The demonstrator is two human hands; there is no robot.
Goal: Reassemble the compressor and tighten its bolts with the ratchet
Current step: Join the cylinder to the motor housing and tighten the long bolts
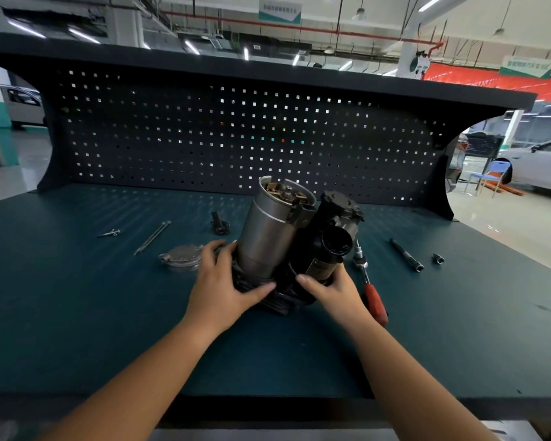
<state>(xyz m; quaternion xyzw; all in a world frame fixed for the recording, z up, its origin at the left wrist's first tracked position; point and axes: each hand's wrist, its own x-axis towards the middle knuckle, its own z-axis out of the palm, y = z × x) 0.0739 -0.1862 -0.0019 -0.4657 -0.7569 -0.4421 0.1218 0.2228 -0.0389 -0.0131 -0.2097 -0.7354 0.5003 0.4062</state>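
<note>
Teal-green matting covers the workbench top (109, 313), and the compressor (303, 237), a grey-and-black metal assembly on a black ribbed base, stands at its centre, tilted slightly away from the person. The silver cylindrical motor can (264, 240) on its left side is open at the top; inside it sit brass-coloured parts around a central steel shaft. The black cylindrical housing (331, 246) beside it also shows an open mouth, whose interior is too dark to read. The left hand (226, 281) grasps the ribbed base at the lower left, fingers wrapped behind, thumb across the front. The right hand (334, 291) grasps the lower right, under the black housing. The red-handled steel ratchet (370, 286) lies flat on the mat just right of the right hand, untouched. Further right lie a black extension bar (406, 254) and a small black socket (438, 258). Left of the compressor lie a round grey cast-metal cover (180, 258), close to the left hand, two long steel bolts (151, 237), short screws (109, 233) and a small black fitting (219, 224). A dark perforated back panel (204, 138) rises behind.
</note>
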